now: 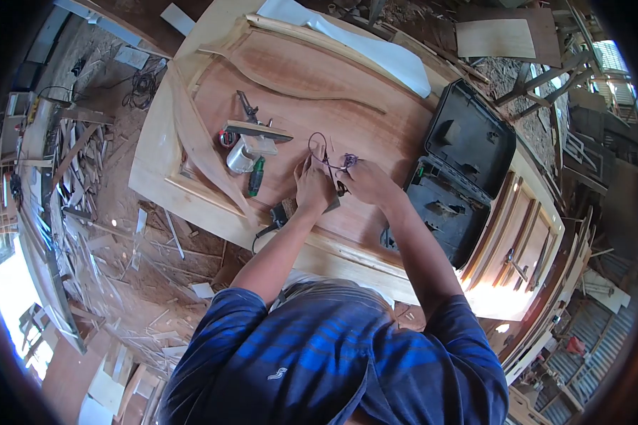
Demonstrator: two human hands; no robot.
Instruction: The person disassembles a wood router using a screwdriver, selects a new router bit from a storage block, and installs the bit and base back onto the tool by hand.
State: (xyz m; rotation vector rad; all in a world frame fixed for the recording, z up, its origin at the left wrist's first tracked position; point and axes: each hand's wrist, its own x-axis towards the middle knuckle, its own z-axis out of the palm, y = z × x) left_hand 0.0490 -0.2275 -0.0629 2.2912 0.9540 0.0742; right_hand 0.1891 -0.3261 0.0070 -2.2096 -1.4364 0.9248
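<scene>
My left hand (315,187) is closed over the wooden door panel (383,142), beside a thin dark tool (327,160) that stands between my hands. Whether its fingers grip that tool is hidden. A small tangle of purple cord (348,162) is pinched at the fingertips of my right hand (367,181). From it a thin loop curves over to the fingers of my left hand. Under my left wrist lies a dark corded tool (282,213), partly covered. Just left of my hands are a green-and-black handle (256,177) and a silver cylinder (239,159).
An open black tool case (443,212) lies at the right. A tape measure (227,138), a dark-edged wooden piece (259,131) and a black tool (247,108) sit at the left. Wavy wood strips (290,91) lie across the panel. Wood scraps (85,170) litter the floor.
</scene>
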